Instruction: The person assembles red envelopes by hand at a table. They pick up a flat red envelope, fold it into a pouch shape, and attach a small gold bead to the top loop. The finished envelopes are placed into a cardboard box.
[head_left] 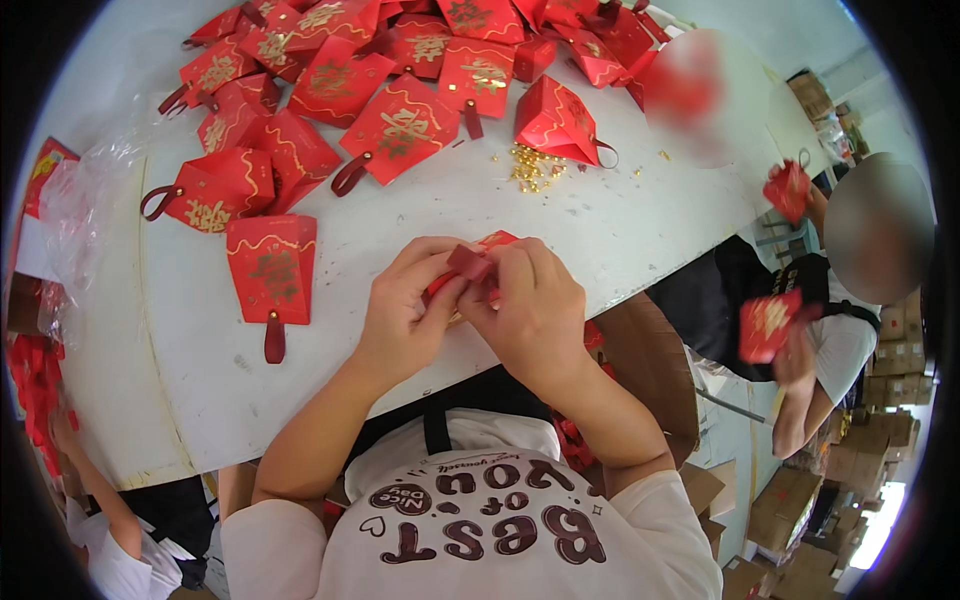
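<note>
At the near edge of the white table, my left hand (412,305) and my right hand (535,315) meet around a red gift box (497,239). Its dark red strap (471,263) stands up between my closed fingers, both hands pinching close to it. My fingers cover most of the box. To the left of my left hand lies another red gift box (275,270) with gold print, its strap pointing toward me. Beyond my right hand is a loose pile of small gold rivets (535,170), beside a box with a looped strap (563,120).
Many red gift boxes (403,128) are heaped across the far side of the table (200,380). Clear plastic wrap (105,200) lies at the left edge. On the right, a person (845,340) holds red boxes; a cardboard carton (650,360) stands below the table edge. Another person's arm (105,495) shows lower left.
</note>
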